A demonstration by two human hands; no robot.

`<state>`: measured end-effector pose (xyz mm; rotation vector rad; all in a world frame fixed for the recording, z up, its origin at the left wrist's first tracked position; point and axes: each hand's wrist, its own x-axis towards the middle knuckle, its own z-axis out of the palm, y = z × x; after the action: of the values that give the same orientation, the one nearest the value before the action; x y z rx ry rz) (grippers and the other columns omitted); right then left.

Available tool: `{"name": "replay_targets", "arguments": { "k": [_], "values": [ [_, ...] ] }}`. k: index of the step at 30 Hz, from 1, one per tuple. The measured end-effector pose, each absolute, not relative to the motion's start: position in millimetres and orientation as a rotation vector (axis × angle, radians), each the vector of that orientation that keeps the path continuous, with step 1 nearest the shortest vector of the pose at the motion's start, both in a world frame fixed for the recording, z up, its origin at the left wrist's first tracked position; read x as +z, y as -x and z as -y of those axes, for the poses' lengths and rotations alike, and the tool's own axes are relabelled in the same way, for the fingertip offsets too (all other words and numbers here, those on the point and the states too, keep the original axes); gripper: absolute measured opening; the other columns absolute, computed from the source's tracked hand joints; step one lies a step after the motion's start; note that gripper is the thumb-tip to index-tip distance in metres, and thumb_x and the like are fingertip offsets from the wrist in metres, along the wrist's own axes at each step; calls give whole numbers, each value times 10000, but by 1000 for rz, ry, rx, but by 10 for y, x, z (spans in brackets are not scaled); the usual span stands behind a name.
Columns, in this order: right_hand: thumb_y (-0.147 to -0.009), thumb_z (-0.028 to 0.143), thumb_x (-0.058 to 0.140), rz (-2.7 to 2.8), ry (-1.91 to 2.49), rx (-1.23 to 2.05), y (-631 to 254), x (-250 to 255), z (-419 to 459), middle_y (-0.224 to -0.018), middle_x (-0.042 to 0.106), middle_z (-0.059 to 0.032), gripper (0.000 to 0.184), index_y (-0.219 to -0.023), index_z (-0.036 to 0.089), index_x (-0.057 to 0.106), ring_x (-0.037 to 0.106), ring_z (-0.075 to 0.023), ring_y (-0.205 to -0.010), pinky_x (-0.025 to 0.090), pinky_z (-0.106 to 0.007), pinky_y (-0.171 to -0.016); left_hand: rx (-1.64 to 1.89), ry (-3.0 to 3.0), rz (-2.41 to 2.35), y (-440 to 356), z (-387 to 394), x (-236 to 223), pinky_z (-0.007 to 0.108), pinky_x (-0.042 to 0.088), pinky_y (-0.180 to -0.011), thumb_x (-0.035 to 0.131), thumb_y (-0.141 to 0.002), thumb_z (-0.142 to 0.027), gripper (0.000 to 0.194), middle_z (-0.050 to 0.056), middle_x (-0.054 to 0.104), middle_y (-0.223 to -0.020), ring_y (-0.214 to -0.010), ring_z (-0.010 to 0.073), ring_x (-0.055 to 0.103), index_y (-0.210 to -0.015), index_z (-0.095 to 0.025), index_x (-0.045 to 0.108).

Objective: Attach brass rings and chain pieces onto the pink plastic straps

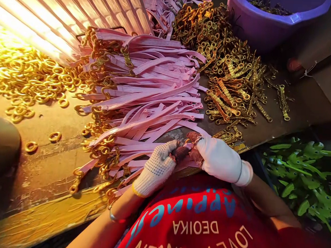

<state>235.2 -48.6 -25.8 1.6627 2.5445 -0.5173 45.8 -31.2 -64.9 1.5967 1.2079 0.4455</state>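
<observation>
My left hand (158, 165), in a white knit glove with dark dots and dark fingertips, is closed in a pinch close to my body. Facing it, my right hand (221, 158) wears a plain white glove with brown fingertips and is closed too. Between them show a short bit of pink strap (188, 146) and a small gold-coloured piece; the fingers hide most of both. Just beyond my hands lies a wide heap of pink straps (156, 90), many with gold rings and links at their left ends.
Loose gold rings (33, 74) are piled at left beside a pale ribbed panel (104, 6). Braided gold links (228, 68) are heaped at right, below a purple tub (257, 27). Green leaf-like pieces (303, 177) lie at lower right. A dark rounded object (2, 146) stands at the left edge.
</observation>
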Motion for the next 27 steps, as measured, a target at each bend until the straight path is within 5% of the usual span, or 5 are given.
{"name": "replay_targets", "arguments": {
  "k": [6, 12, 18, 23, 27],
  "values": [
    [-925, 206, 502, -2354, -1626, -511, -2335, -302, 448, -817, 755, -106, 206, -1065, 190, 652, 725, -258, -744, 437, -322, -598, 420, -1720, -1273, -475, 390, -720, 301, 515, -749, 492, -915, -342, 263, 33, 698, -729, -701, 202, 626, -764, -197, 649],
    [-911, 192, 498, -2492, -1416, -529, -2298, -536, 551, -823, 752, -114, 206, -1026, 161, 666, 730, -254, -772, 406, -334, -567, 270, -1810, -1271, -437, 409, -911, 339, 529, -753, 469, -719, -186, 294, 79, 781, -845, -788, 253, 697, -848, -193, 734],
    [-999, 139, 419, -2555, -1471, -371, -2364, -491, 670, -778, 729, -84, 249, -1057, 154, 661, 688, -231, -678, 377, -328, -530, 416, -1522, -1186, -386, 270, -746, 269, 521, -634, 570, -757, -221, 224, 36, 740, -783, -665, 188, 618, -868, -203, 764],
    [-1001, 339, 560, -2599, -1707, -110, -2716, -280, 729, -1055, 704, -155, 249, -1089, 146, 691, 653, -288, -920, 484, -382, -728, 673, -841, -1313, -169, 184, -517, 146, 256, -369, 709, -861, -437, 344, -38, 546, -592, -436, 64, 343, -1081, -173, 729],
    [-1020, 297, 502, -2495, -2170, 33, -3076, -214, 93, -1123, 706, -143, 298, -1198, 132, 675, 655, -269, -1004, 498, -376, -883, 576, -405, -1059, -206, 138, -420, 140, 246, -309, 683, -867, -543, 503, 53, 692, -830, -458, 69, 408, -1215, -181, 702]
  ]
}}
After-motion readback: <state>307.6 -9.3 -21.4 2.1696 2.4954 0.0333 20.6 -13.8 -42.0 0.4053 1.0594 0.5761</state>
